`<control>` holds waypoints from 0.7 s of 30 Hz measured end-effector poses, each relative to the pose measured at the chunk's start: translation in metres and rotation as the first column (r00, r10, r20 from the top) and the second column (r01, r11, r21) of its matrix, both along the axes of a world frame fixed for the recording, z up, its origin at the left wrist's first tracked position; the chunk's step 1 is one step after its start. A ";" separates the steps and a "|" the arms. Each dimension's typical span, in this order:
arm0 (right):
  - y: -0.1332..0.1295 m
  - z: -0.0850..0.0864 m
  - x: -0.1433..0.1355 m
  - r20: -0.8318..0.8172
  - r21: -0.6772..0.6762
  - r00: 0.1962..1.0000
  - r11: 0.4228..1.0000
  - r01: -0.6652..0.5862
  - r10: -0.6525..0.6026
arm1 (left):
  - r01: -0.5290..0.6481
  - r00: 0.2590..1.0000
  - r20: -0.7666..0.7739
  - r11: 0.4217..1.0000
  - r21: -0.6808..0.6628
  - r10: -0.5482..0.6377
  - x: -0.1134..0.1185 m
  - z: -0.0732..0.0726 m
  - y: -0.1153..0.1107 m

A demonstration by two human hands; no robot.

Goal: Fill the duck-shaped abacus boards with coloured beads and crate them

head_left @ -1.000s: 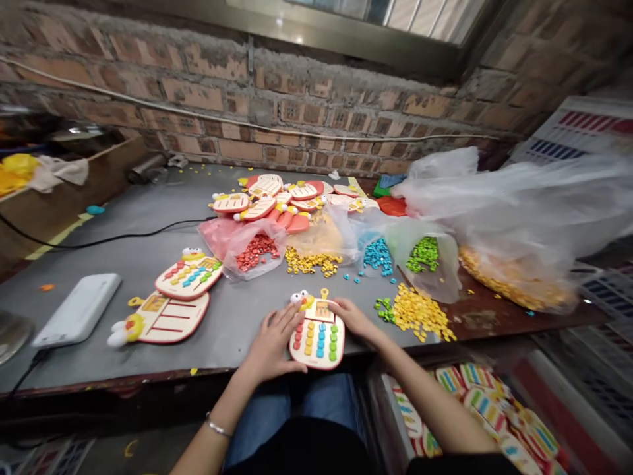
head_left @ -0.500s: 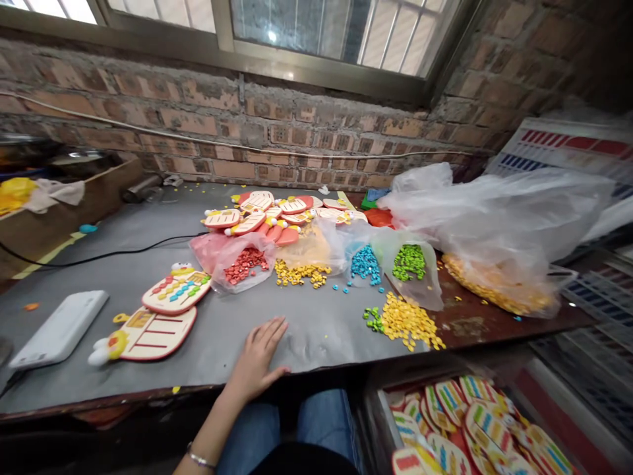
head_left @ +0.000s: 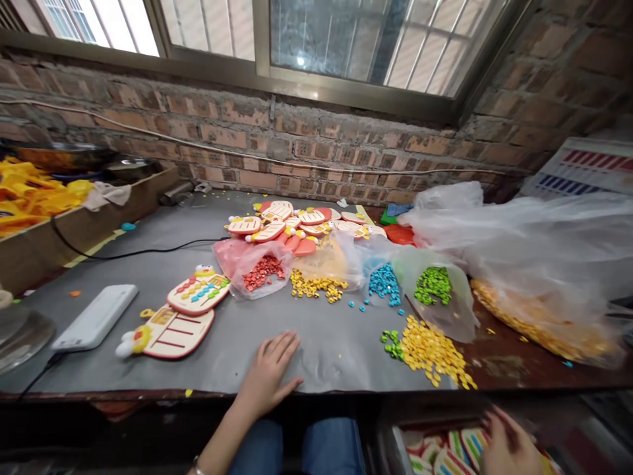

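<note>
My left hand (head_left: 271,373) lies flat on the grey table cover (head_left: 326,356) near the front edge, fingers stretched out and holding nothing. Over the box of finished toy boards (head_left: 445,455) at lower right is my right hand (head_left: 512,442), blurred, its fingers partly hidden. Left of my left hand, a slotted duck-shaped board (head_left: 180,336) without beads lies partly under one with coloured beads (head_left: 198,293). Beyond are bags of red beads (head_left: 263,273), yellow beads (head_left: 319,285), blue beads (head_left: 384,284) and green beads (head_left: 432,285). A loose yellow bead pile (head_left: 435,349) sits nearer, beside some green ones.
More slotted boards (head_left: 270,229) are heaped at the back by the brick wall (head_left: 326,132). A white power bank (head_left: 96,318) with a black cable lies left. A wooden tray (head_left: 148,191) holds yellow pieces. At right stands a large clear bag (head_left: 544,231) of yellow beads.
My right hand has come into view over the box at lower right. My left hand stays flat on the table. The view has shifted left and up.
</note>
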State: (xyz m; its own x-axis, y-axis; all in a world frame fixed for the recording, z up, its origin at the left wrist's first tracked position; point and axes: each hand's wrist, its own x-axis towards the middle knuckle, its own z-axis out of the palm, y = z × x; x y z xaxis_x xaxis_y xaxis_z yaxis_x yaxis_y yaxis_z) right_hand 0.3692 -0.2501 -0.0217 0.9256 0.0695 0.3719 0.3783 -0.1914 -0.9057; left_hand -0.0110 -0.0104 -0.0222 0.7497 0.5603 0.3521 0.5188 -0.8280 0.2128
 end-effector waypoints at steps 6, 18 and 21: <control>0.225 0.081 -0.068 0.369 -0.258 0.569 0.670 -0.696 0.734 | 0.001 1.000 0.018 0.993 0.118 -0.003 0.002 0.003 0.001; 0.475 0.074 -0.126 0.016 -0.767 0.358 0.241 -0.595 0.933 | -0.145 0.975 0.198 0.968 0.206 0.104 0.008 0.007 0.000; 0.450 0.072 -0.116 0.121 -0.718 0.388 0.350 -0.602 0.914 | -0.158 0.976 0.179 0.971 0.180 0.125 0.008 0.006 0.000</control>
State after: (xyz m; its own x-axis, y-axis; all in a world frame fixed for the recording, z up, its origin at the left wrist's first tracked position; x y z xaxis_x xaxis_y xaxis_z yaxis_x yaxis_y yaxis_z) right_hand 0.2530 0.1998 0.0503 0.0574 0.9467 0.3169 0.8941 0.0924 -0.4382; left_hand -0.0025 -0.0108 -0.0157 0.5902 0.5660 0.5756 0.6047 -0.7823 0.1494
